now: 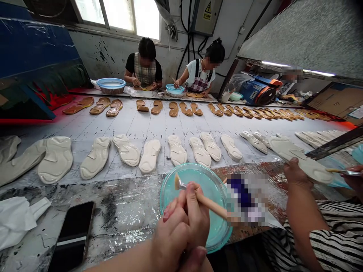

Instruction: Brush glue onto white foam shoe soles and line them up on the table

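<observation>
My left hand (170, 228) and my right hand (198, 213) are pressed together over a turquoise bowl (166, 177). In my right hand is a paintbrush (214, 207) with a pale wooden handle, its bristles pointing up and left. The fingers of my left hand are curled closed against the right; whether anything is inside them is hidden. Behind the bowl, a row of pale, glossy shoe soles (149, 155) lies on the white belt (136, 126), including a sole (177, 149) just beyond the bowl's far rim.
A phone (72, 234) and crumpled tissue (19, 219) lie at left. Right of me, a co-worker's hand (297, 175) holds a pale sole (300, 158) under another brush. Brown soles (157, 107) line the belt's far side, where two people (146, 70) work. A blue machine (36, 56) stands left.
</observation>
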The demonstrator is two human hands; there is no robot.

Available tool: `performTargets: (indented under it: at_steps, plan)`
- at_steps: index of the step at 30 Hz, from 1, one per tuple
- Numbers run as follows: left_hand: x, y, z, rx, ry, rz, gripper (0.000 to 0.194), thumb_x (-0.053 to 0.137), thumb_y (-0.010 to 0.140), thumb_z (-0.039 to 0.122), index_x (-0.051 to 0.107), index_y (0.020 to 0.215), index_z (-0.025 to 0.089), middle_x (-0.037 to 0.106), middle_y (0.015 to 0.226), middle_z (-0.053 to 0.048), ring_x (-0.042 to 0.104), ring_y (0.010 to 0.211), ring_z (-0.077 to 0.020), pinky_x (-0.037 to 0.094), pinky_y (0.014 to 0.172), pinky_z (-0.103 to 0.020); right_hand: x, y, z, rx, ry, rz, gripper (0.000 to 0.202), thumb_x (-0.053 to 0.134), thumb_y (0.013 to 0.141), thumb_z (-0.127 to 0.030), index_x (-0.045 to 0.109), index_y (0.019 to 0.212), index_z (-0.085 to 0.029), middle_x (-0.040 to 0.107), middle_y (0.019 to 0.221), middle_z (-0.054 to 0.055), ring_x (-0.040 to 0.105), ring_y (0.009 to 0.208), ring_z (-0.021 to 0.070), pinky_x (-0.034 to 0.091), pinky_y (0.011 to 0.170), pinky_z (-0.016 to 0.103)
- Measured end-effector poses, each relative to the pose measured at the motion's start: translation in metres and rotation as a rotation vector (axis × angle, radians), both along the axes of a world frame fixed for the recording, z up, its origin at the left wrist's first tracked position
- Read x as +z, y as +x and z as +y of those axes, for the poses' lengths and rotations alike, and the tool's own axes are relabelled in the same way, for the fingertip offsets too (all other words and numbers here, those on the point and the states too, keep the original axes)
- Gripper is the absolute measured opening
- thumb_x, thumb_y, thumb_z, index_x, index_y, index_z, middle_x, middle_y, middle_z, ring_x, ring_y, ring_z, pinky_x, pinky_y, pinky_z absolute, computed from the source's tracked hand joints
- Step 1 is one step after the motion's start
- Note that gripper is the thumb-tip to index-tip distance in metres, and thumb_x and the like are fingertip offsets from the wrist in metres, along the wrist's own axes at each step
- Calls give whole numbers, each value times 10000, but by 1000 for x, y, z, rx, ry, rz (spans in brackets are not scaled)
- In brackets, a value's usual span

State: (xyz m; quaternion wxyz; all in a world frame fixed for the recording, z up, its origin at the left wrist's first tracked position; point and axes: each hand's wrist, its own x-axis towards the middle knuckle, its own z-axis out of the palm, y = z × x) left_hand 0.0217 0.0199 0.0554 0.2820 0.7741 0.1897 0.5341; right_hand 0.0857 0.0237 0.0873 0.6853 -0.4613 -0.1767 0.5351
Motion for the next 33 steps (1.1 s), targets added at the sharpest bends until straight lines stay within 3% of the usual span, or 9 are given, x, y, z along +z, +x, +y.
performTargets:
  at_steps: [2, 4, 7, 10, 14, 18, 24, 29, 33]
  plan:
    - [1, -3, -3, 38, 125, 46, 98, 520, 897, 310, 529, 808, 270, 707, 1059, -99, 663, 986, -275, 522, 857, -421, 3, 3, 0, 106, -10, 84, 400, 477, 884, -652, 435, 738, -281, 417, 412, -83, 502, 353, 124, 314, 370, 261]
    - [7, -8, -2, -24, 190, 99, 123, 563, 899, 305, 514, 789, 279, 645, 742, -26, 659, 790, -234, 540, 761, -375, 4, 7, 0, 119, 24, 50, 362, 464, 894, -654, 494, 781, -312, 387, 394, -85, 488, 335, 123, 305, 373, 279]
    - [18, -20, 9, -102, 231, 104, 143, 526, 943, 297, 464, 818, 266, 530, 608, 32, 576, 567, -149, 517, 582, -278, 1, 14, 0, -171, 101, -146, 256, 484, 931, -572, 526, 870, -327, 430, 438, -97, 469, 366, 112, 385, 442, 292]
    - [14, -30, 44, 193, 172, 177, 162, 425, 974, 391, 486, 882, 272, 618, 705, -1, 652, 715, -164, 553, 680, -294, -6, 25, 0, -431, 160, -383, 227, 482, 958, -505, 510, 928, -282, 513, 493, -102, 485, 418, 115, 466, 559, 318]
    - [-15, -44, 123, 690, -225, 430, 221, 507, 945, 310, 604, 1078, 164, 625, 1250, -215, 502, 1270, -360, 350, 1066, -621, -17, 38, -6, -456, 157, -463, 306, 475, 966, -526, 478, 994, -221, 561, 534, -101, 524, 457, 112, 472, 623, 309]
    - [-41, -58, 179, 838, -660, 674, 330, 664, 888, 339, 630, 1168, 167, 599, 1314, -121, 508, 1266, -336, 381, 1051, -622, -27, 41, -14, -398, 83, -519, 329, 462, 969, -535, 479, 1016, -210, 580, 578, -84, 546, 512, 110, 445, 658, 286]
    - [-51, -72, 199, 778, -1115, 601, 380, 659, 904, 345, 602, 1241, 180, 593, 1323, -108, 588, 1172, -291, 504, 966, -531, -38, 41, -22, -386, 59, -625, 299, 463, 959, -536, 514, 983, -242, 564, 549, -89, 535, 493, 121, 432, 719, 332]
    - [-49, -80, 196, 518, -1335, 125, 346, 636, 921, 370, 615, 1194, 159, 652, 1190, -92, 660, 989, -230, 574, 832, -435, -47, 47, -33, -316, -56, -643, 456, 402, 935, -645, 574, 1120, -264, 627, 739, -2, 599, 722, 199, 468, 801, 392]
    - [-34, -95, 156, 308, -1299, -309, 391, 522, 905, 281, 575, 1265, 137, 685, 1185, -132, 675, 1025, -262, 576, 863, -436, -51, 53, -36, -219, -259, -719, 486, 578, 831, -668, 663, 941, -203, 675, 897, 42, 633, 854, 216, 473, 799, 334]
